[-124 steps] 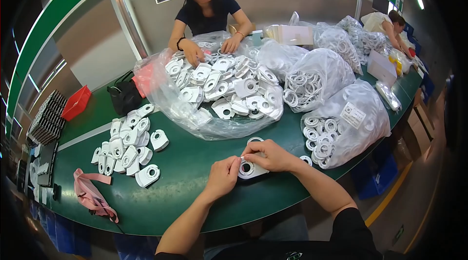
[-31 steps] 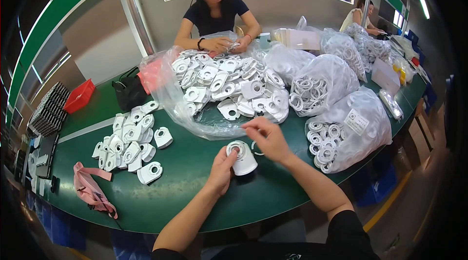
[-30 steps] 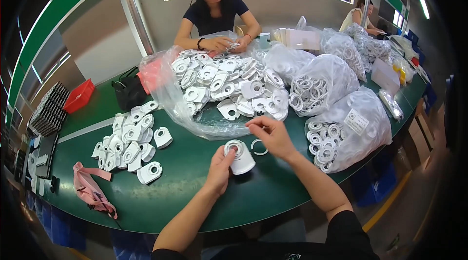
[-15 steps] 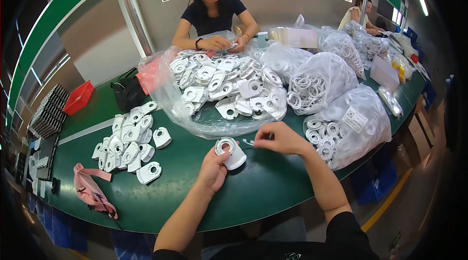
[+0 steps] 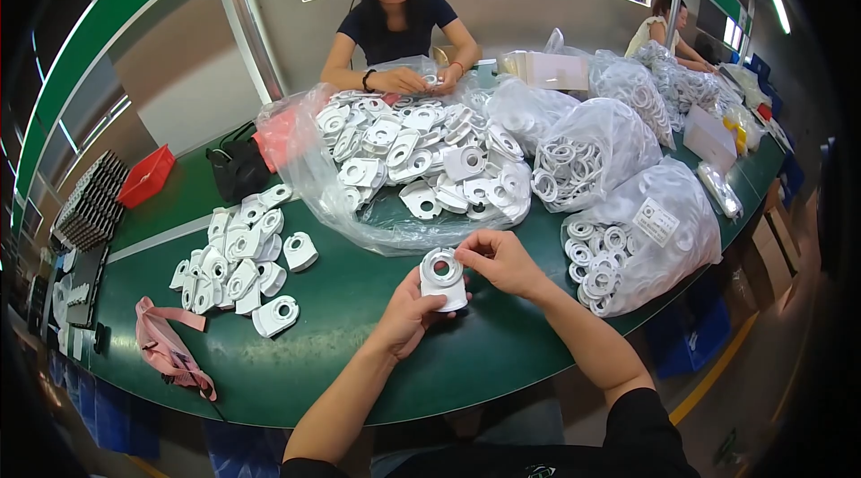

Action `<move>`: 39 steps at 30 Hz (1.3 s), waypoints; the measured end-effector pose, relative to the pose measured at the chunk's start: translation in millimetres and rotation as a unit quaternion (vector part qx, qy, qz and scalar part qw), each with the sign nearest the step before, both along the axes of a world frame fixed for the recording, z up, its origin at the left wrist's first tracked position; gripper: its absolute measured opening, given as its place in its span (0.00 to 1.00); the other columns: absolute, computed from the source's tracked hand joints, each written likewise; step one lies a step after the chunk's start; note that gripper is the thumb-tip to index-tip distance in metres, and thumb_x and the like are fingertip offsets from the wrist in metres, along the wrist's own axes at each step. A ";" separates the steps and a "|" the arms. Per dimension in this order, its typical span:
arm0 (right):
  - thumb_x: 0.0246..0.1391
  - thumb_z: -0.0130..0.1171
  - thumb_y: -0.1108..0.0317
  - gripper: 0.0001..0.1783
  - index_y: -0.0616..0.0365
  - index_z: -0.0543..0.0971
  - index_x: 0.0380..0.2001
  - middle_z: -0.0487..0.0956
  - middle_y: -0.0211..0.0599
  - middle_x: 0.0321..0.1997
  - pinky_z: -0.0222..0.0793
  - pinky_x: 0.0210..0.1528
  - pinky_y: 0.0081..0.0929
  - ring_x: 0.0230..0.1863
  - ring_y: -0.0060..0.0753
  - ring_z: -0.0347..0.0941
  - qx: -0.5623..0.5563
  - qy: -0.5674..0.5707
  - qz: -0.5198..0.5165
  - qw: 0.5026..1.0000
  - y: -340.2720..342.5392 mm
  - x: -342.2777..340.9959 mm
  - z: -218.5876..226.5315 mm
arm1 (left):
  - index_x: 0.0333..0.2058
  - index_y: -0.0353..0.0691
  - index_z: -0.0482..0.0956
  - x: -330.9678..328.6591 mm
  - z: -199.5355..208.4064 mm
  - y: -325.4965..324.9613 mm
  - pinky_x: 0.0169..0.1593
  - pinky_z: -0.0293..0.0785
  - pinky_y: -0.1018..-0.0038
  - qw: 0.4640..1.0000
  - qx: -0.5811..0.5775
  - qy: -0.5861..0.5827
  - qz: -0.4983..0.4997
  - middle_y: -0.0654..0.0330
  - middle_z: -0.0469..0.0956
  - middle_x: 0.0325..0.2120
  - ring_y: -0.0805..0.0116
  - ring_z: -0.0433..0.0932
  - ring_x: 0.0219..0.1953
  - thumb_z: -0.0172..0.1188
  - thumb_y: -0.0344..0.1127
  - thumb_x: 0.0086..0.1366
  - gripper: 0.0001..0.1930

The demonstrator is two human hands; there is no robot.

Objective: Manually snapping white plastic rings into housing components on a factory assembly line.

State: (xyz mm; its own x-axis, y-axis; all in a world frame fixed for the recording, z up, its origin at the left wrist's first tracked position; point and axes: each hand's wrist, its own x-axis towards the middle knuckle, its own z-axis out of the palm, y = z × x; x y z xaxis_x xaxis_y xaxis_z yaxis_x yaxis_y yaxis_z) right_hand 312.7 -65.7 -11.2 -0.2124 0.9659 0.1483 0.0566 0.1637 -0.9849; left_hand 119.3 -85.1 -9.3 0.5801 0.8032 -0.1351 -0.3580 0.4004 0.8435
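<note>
While moving over the green tabletop (image 5: 359,388), mind the curved near edge, and use the bare stretch running from its middle toward the left. Stay short of the clear bag (image 5: 395,240), spread wide toward the far edge, heaped with white parts (image 5: 448,151), and probably slack enough to snag. Toward the right edge, allow for the bag of rings (image 5: 677,240); toward the left, for the loose pile (image 5: 247,276) of similar parts, then, by the near edge, the pink pouch (image 5: 170,348). Find the left hand (image 5: 405,317) wrapped round the lower end of the white plastic piece (image 5: 444,291), thumb across the front, fingers behind, apparently raised above the tabletop near the middle of the near edge. Find the right hand (image 5: 505,265) just to the right, thumb and fingertips bent together at the upper right; cannot tell whether pinching or only touching. Judging by looks, expect something light and stiff, smooth enough to slip, hardly fragile. Take hold by the broad flat end, leaving the round rim (image 5: 427,266) to fingertips only.
</note>
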 end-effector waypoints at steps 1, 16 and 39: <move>0.53 0.58 0.67 0.08 0.63 0.77 0.31 0.77 0.26 0.26 0.64 0.27 0.13 0.26 0.11 0.69 0.010 -0.029 -0.009 0.999 -0.5 1.0 -1.9 | 0.54 0.38 0.59 1.0 -0.3 -0.6 0.38 0.76 0.77 1.000 0.006 0.006 -0.001 0.53 0.73 0.45 0.61 0.77 0.44 0.50 0.20 0.55 0.26; 0.48 0.61 0.66 0.11 0.65 0.78 0.26 0.76 0.29 0.20 0.64 0.24 0.16 0.22 0.14 0.69 0.041 -0.129 -0.066 0.989 -0.5 -2.5 4.0 | 0.55 0.39 0.59 2.3 -12.1 1.8 0.34 0.74 0.79 0.999 0.049 0.016 0.004 0.54 0.74 0.44 0.63 0.77 0.42 0.49 0.33 0.65 0.20; 0.50 0.59 0.72 0.07 0.66 0.80 0.29 0.78 0.30 0.23 0.63 0.27 0.14 0.25 0.15 0.70 0.013 -0.074 -0.024 0.997 -9.8 -10.7 11.5 | 0.47 0.35 0.66 8.4 -29.2 1.8 0.35 0.73 0.78 0.974 0.198 0.112 0.010 0.59 0.74 0.33 0.74 0.74 0.30 0.47 0.27 0.57 0.18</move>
State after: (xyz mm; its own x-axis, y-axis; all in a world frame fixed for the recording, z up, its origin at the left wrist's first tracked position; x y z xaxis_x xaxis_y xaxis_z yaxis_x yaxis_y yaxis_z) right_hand 302.0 -75.5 0.3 -0.1871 0.9716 0.1448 0.2089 0.1833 -0.9606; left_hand 127.7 -83.3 -38.5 0.5550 0.8293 0.0653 -0.1511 0.0233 0.9882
